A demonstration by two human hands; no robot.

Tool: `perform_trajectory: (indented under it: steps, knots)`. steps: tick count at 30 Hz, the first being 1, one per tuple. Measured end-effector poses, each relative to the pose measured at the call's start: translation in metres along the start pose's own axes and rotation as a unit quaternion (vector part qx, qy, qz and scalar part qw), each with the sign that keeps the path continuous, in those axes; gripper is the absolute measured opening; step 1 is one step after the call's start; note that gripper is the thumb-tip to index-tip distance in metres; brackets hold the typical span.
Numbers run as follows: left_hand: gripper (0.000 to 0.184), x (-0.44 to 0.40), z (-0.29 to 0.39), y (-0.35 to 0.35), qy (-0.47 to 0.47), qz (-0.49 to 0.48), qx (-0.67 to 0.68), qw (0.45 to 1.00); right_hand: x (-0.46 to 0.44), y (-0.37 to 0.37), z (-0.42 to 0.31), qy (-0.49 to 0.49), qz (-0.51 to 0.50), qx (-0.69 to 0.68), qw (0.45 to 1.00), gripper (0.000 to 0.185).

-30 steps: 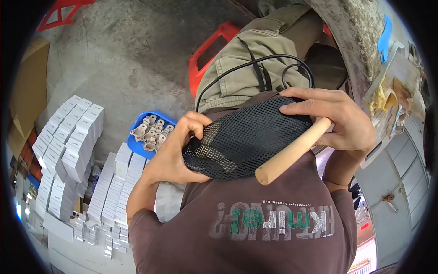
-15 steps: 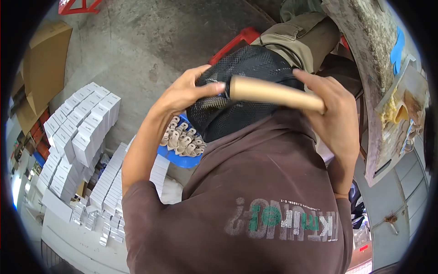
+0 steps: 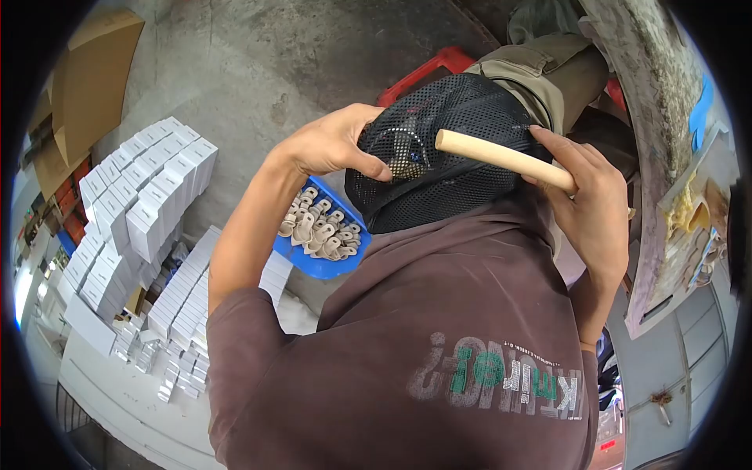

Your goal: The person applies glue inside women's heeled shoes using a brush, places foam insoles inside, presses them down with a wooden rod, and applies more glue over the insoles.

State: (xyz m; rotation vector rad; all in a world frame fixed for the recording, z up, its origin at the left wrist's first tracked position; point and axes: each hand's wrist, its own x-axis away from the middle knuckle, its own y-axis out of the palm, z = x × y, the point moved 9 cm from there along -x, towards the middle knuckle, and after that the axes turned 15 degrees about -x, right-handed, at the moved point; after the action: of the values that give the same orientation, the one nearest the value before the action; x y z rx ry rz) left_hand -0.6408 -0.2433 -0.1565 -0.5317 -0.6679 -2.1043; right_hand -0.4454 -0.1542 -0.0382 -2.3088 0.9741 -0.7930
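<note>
A black mesh item [image 3: 462, 117], shaped like a bag or a cap, lies across my lap. My left hand [image 3: 333, 145] is closed on its left edge, thumb on top and the fingers hidden behind it. Something pale and patterned shows near my thumb, but I cannot make out what it is. Over the mesh, my right hand [image 3: 587, 176] grips a light wooden stick [image 3: 501, 154] by its right end. The stick's free end points toward my left hand and is apart from it.
A blue tray [image 3: 321, 266] holds several beige looped parts [image 3: 325, 229] below my left forearm. Stacked white boxes [image 3: 149, 188] stand at left, near a cardboard box [image 3: 98, 70]. A red plastic stool [image 3: 427, 74] is beyond my lap. A worn, stained surface [image 3: 650, 70] runs along the right.
The blurred stick has come to look still, and its free end has moved away from my left thumb. The view has shifted slightly. Both hands keep their holds.
</note>
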Motion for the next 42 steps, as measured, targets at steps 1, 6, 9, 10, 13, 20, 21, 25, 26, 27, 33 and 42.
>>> perform_trajectory:
  steps: [1, 6, 9, 10, 13, 20, 21, 25, 26, 27, 33, 42]
  knots:
    - [0.045, 0.000, -0.002, 0.000, -0.001, 0.001, -0.002, 1.000, 0.000, 0.000, 0.000, 0.014, -0.004, -0.002, 1.000, 0.046]
    - [0.044, -0.002, -0.009, -0.002, -0.004, -0.005, -0.001, 1.000, 0.002, -0.007, 0.003, 0.053, 0.014, -0.020, 0.998, 0.040]
    - [0.058, -0.003, -0.017, -0.003, -0.007, -0.010, 0.022, 1.000, 0.009, -0.024, 0.010, 0.051, 0.094, -0.071, 0.992, 0.034]
    - [0.055, -0.003, -0.014, -0.003, -0.007, -0.020, 0.018, 1.000, 0.013, -0.036, 0.011, 0.068, 0.122, -0.079, 0.987, 0.032]
    - [0.045, -0.005, -0.019, -0.006, -0.032, 0.011, 0.090, 0.995, 0.037, -0.072, 0.034, 0.167, 0.175, -0.070, 0.968, 0.029]
    - [0.041, -0.005, -0.123, -0.057, -0.150, 0.088, 0.033, 0.984, 0.161, -0.166, 0.096, 0.192, 0.462, -0.187, 0.845, 0.029]
    - [0.039, -0.004, -0.113, -0.080, -0.167, 0.161, -0.052, 0.971, 0.186, -0.174, 0.097, 0.179, 0.507, -0.201, 0.819, 0.029]
    - [0.028, -0.058, 0.100, -0.089, 0.108, 0.366, -0.309, 0.871, 0.275, -0.180, 0.117, -0.032, 0.639, -0.348, 0.685, 0.056]
    - [0.027, -0.077, 0.166, -0.053, 0.159, 0.338, -0.304, 0.876, 0.292, -0.184, 0.119, -0.024, 0.731, -0.283, 0.621, 0.080]
    - [0.026, -0.096, 0.220, -0.018, 0.205, 0.307, -0.298, 0.880, 0.301, -0.187, 0.119, -0.027, 0.739, -0.242, 0.628, 0.082]
    - [0.023, -0.203, 0.454, 0.027, 0.490, 0.493, -0.488, 0.528, 0.315, -0.169, 0.104, -0.121, 0.669, -0.326, 0.657, 0.079]
    - [0.065, -0.411, 0.500, -0.079, 0.252, 0.012, -0.743, 0.620, 0.391, -0.086, 0.154, -0.003, 0.759, -0.369, 0.536, 0.067]
